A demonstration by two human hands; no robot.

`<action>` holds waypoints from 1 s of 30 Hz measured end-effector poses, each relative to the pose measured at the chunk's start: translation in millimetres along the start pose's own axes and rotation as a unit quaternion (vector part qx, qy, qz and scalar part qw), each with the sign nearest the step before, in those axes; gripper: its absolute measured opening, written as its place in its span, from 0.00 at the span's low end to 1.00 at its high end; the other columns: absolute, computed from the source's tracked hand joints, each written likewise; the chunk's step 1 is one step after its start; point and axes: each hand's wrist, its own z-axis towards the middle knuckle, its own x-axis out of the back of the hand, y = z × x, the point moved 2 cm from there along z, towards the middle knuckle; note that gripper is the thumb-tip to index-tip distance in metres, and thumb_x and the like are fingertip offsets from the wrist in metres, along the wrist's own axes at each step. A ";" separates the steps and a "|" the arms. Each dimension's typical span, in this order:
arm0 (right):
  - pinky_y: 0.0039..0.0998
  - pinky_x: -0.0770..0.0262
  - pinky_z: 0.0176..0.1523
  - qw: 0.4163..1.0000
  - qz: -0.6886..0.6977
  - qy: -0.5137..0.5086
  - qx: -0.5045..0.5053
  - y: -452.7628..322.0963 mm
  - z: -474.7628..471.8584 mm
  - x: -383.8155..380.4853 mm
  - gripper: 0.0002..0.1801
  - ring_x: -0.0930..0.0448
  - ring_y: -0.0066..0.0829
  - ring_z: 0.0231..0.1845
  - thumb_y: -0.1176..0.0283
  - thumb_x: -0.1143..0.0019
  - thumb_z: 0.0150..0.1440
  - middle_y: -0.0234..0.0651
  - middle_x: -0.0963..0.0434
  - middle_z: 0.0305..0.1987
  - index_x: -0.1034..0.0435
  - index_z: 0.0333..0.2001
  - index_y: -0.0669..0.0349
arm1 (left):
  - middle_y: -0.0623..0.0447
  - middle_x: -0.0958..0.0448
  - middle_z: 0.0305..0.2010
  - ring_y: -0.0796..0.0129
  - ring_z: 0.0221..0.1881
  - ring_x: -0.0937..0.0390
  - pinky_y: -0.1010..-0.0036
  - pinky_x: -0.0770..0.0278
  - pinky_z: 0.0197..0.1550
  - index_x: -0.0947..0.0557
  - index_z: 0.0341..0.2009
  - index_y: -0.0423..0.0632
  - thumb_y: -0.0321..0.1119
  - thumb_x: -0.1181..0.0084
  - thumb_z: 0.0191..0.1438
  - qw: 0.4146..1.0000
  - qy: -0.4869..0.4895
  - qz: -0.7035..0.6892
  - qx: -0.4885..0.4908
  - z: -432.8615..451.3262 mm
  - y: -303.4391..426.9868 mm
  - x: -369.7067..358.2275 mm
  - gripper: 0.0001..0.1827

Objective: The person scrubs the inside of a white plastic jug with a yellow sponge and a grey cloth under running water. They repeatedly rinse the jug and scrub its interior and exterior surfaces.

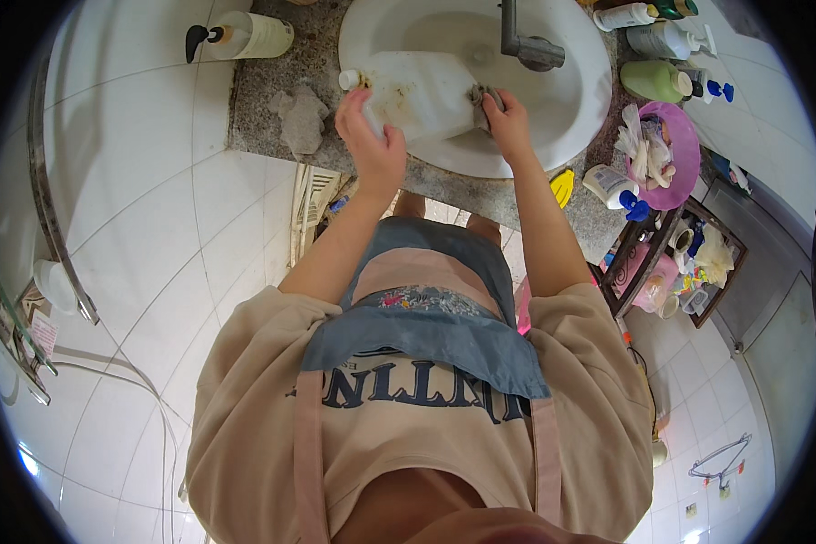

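Observation:
Over the white washbasin (564, 129) lies a translucent white plastic jug (425, 102) on its side, its capped end to the left. Brown stains mark its wall near the white cap (348, 79). My left hand (370, 132) holds the jug at its near left side, thumb apart from the fingers. In my right hand (510, 122) is a crumpled grey cloth (481, 105), pressed against the right end of the jug. Behind the jug, a dark faucet (537, 53) reaches over the basin.
A grey cloth bundle (300, 121) and a pump bottle (255, 35) sit on the stone counter's left. At the right stand a green bottle (653, 80), a pink basket (683, 156), a white bottle with a blue cap (608, 185) and a yellow banana-shaped item (562, 187).

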 end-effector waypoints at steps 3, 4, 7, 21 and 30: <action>0.28 0.27 0.43 0.999 0.050 0.015 0.000 8.4 1.5 -4.0 0.16 0.22 0.31 0.34 0.64 0.43 0.55 0.43 0.21 0.32 0.25 0.42 0.65 | 0.45 0.26 0.43 0.59 0.46 0.27 0.64 0.33 0.53 0.26 0.45 0.38 0.27 0.46 0.46 0.963 -0.016 -0.102 0.249 -1.6 -24.7 -10.7 0.19; 0.29 0.27 0.44 0.999 0.030 0.011 0.002 5.2 0.5 -3.4 0.16 0.22 0.33 0.36 0.65 0.43 0.55 0.43 0.21 0.34 0.25 0.42 0.64 | 0.44 0.25 0.43 0.60 0.45 0.27 0.65 0.32 0.52 0.26 0.45 0.37 0.28 0.45 0.46 0.934 -0.074 -0.141 0.318 0.9 -36.3 -8.7 0.19; 0.31 0.27 0.48 0.996 -0.028 0.013 0.085 -19.7 -12.2 -1.9 0.16 0.22 0.38 0.41 0.66 0.43 0.54 0.43 0.21 0.40 0.25 0.44 0.63 | 0.41 0.25 0.41 0.56 0.42 0.25 0.64 0.29 0.47 0.27 0.43 0.36 0.30 0.44 0.46 0.911 -0.191 -0.115 0.347 5.6 -41.4 -6.7 0.18; 0.38 0.33 0.60 0.945 -0.090 0.013 0.313 -85.8 -10.3 -42.2 0.24 0.31 0.49 0.60 0.69 0.42 0.51 0.44 0.31 0.61 0.32 0.53 0.58 | 0.35 0.24 0.32 0.46 0.36 0.23 0.59 0.28 0.37 0.27 0.33 0.33 0.34 0.44 0.47 0.967 -0.205 -0.006 0.154 23.7 -18.2 -53.0 0.16; 0.32 0.30 0.53 0.988 -0.027 0.091 0.122 -85.8 32.1 -18.2 0.20 0.24 0.40 0.48 0.68 0.45 0.58 0.45 0.24 0.48 0.33 0.52 0.67 | 0.33 0.25 0.35 0.38 0.40 0.27 0.54 0.30 0.42 0.27 0.33 0.36 0.35 0.43 0.49 0.957 -0.254 -0.016 0.137 31.7 7.8 -64.4 0.15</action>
